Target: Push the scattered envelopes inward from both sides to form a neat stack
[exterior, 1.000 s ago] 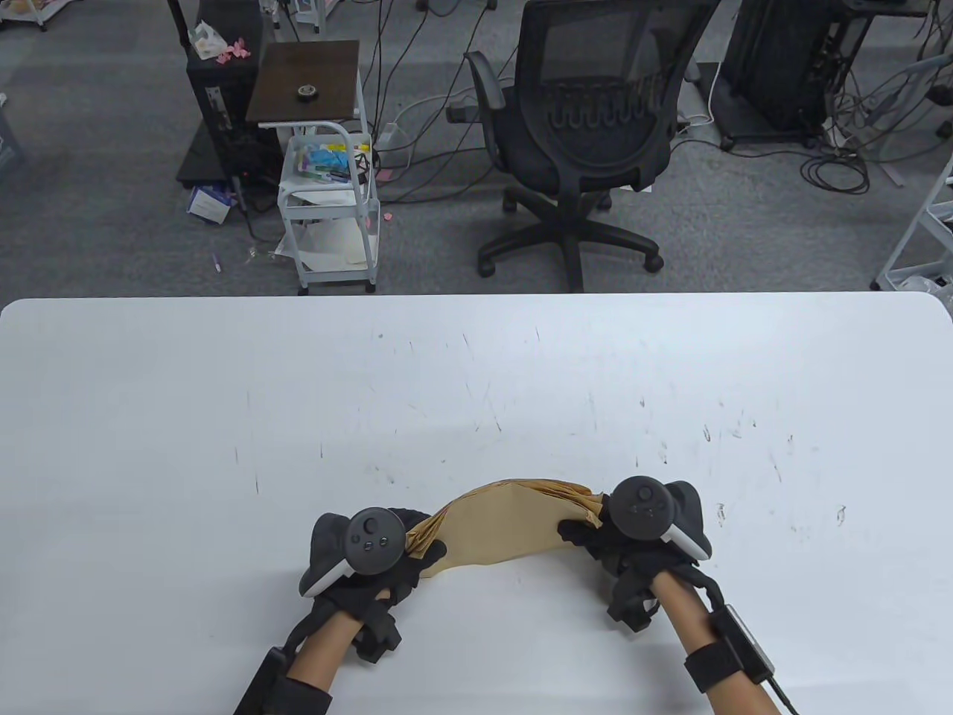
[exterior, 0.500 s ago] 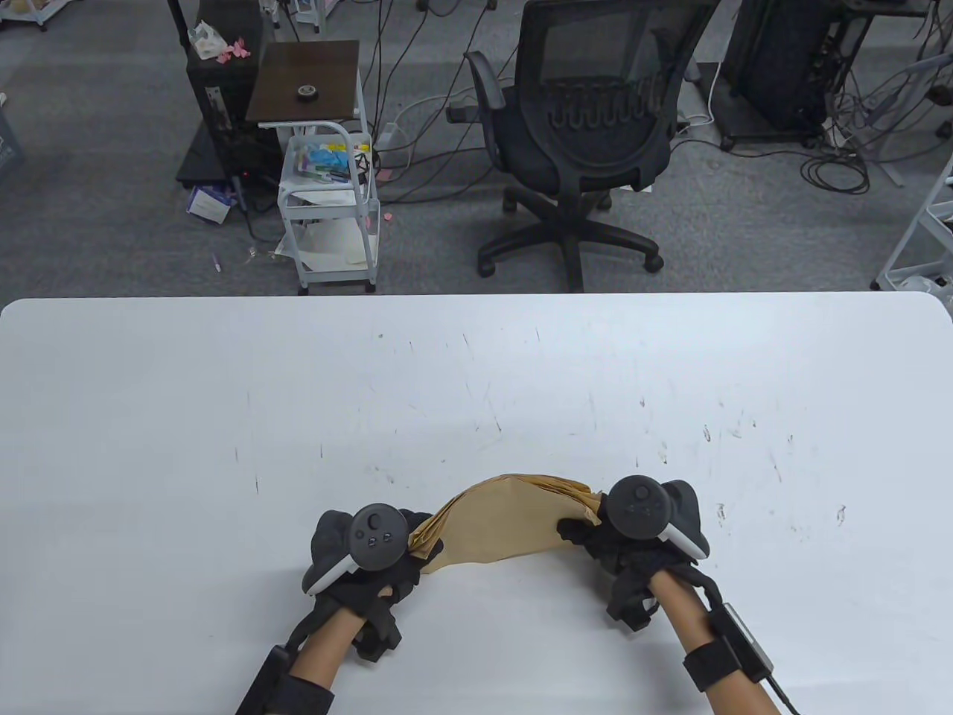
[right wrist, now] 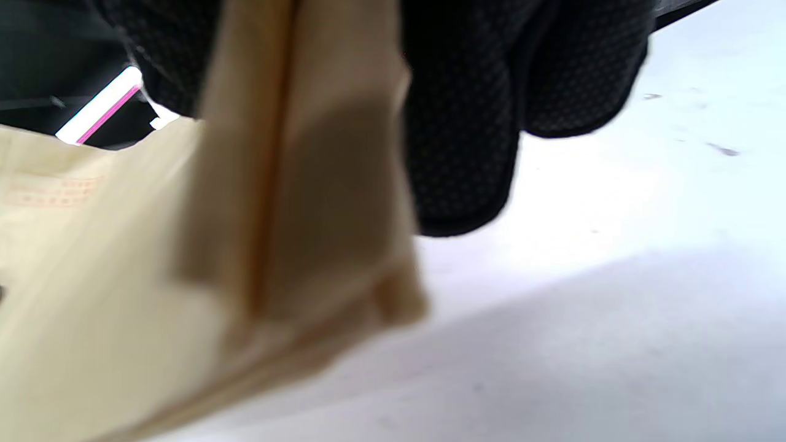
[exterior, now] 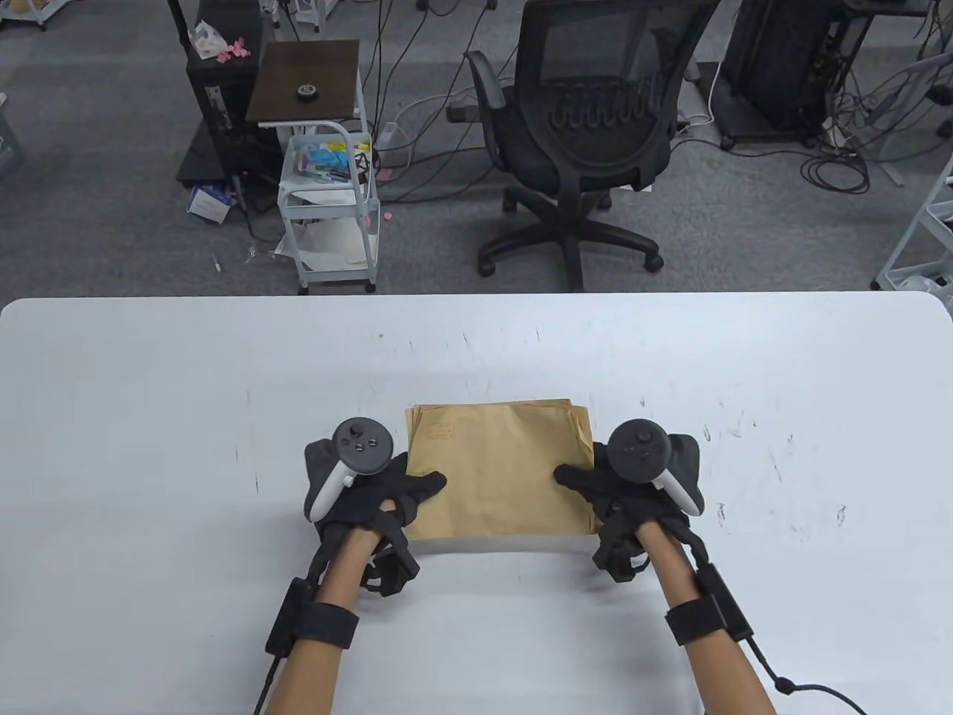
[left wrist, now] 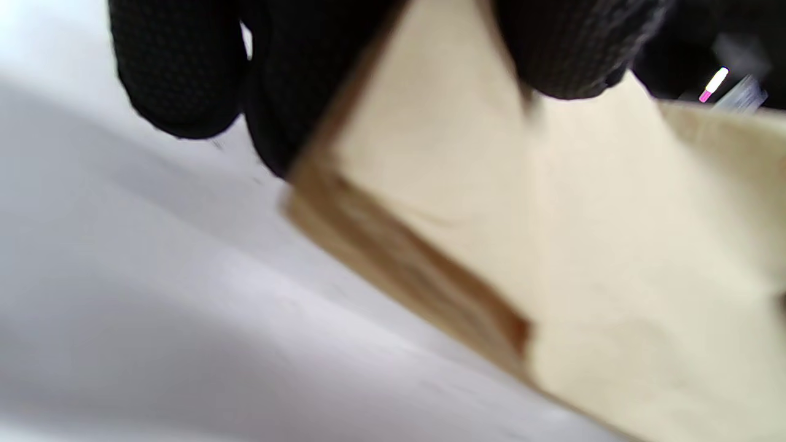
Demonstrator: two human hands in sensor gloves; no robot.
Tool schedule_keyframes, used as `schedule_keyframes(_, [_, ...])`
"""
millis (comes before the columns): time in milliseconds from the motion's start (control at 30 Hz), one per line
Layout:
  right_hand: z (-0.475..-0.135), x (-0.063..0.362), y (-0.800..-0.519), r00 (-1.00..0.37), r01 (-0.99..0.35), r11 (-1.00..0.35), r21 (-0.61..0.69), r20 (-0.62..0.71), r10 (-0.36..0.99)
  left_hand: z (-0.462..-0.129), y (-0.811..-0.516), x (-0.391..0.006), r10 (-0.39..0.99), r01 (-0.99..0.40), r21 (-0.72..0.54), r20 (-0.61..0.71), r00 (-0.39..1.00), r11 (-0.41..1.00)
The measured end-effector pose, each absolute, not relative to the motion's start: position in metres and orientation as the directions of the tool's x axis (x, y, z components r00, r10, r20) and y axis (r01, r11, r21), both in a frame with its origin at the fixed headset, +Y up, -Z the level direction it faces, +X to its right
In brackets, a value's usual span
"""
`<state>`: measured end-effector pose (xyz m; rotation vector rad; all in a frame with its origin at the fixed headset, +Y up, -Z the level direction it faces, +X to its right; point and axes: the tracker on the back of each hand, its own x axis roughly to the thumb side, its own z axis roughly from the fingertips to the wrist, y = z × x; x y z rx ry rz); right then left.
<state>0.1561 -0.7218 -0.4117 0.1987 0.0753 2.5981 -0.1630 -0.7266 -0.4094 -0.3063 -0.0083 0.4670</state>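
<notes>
Squaring the envelope stack

Left hand and right hand each grip an end of the tan paper envelope stack, seemingly just above the white table; lower it level, tapping edges flush.

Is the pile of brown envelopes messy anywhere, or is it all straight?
Mostly straight. The envelopes sit in one flat pile on the table, held between the left hand and right hand. Only the far right corner looks a bit off: a few edges peek out there in little steps, not quite lined up.
</notes>
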Motion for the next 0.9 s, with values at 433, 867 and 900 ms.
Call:
schedule_keyframes(433, [-0.449,0.132,-0.76,-0.981,-0.178,-0.956,0.235,-0.114,0.155,-0.448,-0.763,-0.125,0.029,-0.07,-0.349,-0.121,0.992,0.935])
schedule_keyframes(867, [-0.442,0.116,-0.769,-0.973,0.142,-0.951,0.273,-0.139,-0.185,-0.444,-0.777,-0.132,-0.034,-0.023,-0.414,-0.13,0.991,0.91])
schedule_keyframes(900, [-0.442,0.117,-0.768,-0.975,0.131,-0.949,0.286,-0.138,-0.176,-0.443,-0.777,-0.134,-0.024,-0.034,-0.414,-0.134,0.991,0.91])
